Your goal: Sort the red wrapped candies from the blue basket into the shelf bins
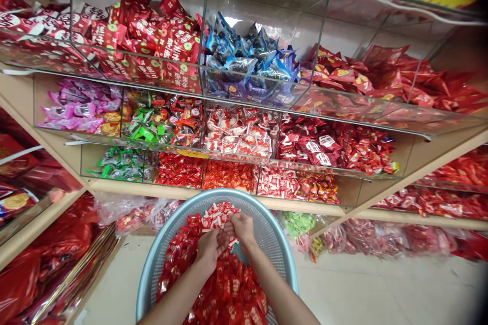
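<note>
Basket: a blue-gray plastic basket (285,244) fills the lower middle of the frame, in front of the shelves.
Red candies: a heap of shiny red-wrapped candies (232,289) lies in it, at the bottom of the frame and up its left side.
Left hand: the left hand (210,248) is over the candies inside the rim, fingers curled.
Right hand: the right hand (240,229) is just beside it, fingers bent inward; whether either hand grips a candy, I cannot tell.
Red-and-white candies: a smaller pile (218,215) sits at the basket's far side, right at the fingers.
Floor: pale tiles (343,289) show at lower right.
Bags: clear bags of candies (362,236) lie below the shelves, right of the basket.
Lower bins: clear bins across the middle hold green (122,162), red, orange (227,175) and red-and-white sweets.
Middle bins: pink-purple packets (74,106) at left, then green, white-and-red and dark red ones.
Upper bins: large red packets (152,28) at upper left, blue ones (247,51) at upper center, more red at upper right.
</note>
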Motion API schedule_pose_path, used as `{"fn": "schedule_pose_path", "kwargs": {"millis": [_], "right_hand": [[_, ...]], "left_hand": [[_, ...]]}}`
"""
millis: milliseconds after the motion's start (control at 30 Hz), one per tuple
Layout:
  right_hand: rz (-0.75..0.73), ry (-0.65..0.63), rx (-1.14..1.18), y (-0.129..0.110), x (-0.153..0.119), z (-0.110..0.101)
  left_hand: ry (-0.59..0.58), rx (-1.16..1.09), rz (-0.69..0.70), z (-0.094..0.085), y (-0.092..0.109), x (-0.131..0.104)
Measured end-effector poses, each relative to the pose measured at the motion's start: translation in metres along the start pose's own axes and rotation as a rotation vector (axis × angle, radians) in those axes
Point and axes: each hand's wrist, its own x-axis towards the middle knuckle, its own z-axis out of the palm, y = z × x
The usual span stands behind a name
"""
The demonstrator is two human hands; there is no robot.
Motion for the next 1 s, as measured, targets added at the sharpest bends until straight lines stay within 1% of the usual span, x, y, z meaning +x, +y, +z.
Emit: {"fn": "schedule_pose_path", "kwargs": {"millis": [167,333,533,600,667,767,833,900,933,967,1000], "right_hand": [[0.049,0.003,0.127,-0.001,0.001,0.011],[0.029,0.016,0.214,0.002,0.003,0.016],[-0.010,-0.002,0.175,0.003,-0.001,0.014],[-0.032,-0.009,0.130,-0.001,-0.007,0.012],[-0.077,-0.028,0.065,-0.011,-0.013,0.009],[-0.212,-0.044,-0.043,-0.036,-0.013,-0.005],[-0.331,-0.014,-0.129,-0.058,-0.003,-0.023],[-0.435,0.069,-0.284,-0.079,0.015,-0.046],[-0.480,0.120,-0.409,-0.089,0.024,-0.058],[-0.505,0.194,-0.552,-0.097,0.034,-0.071],[-0.494,0.265,-0.712,-0.104,0.043,-0.082]], "left_hand": [[-0.017,0.004,-0.003,-0.001,0.003,-0.002],[-0.035,0.003,-0.006,-0.003,0.006,-0.002],[-0.038,0.002,-0.005,-0.002,0.006,-0.003],[-0.042,0.005,-0.005,-0.001,0.006,-0.003],[-0.045,0.008,-0.009,0.000,0.005,-0.004],[-0.051,0.012,-0.026,0.001,0.006,-0.004],[-0.057,0.015,-0.044,0.002,0.006,-0.005],[-0.070,0.015,-0.065,0.002,0.007,-0.007],[-0.080,0.012,-0.075,0.002,0.008,-0.008],[-0.088,0.007,-0.083,0.002,0.008,-0.011],[-0.095,0.003,-0.089,0.001,0.010,-0.013]]}}
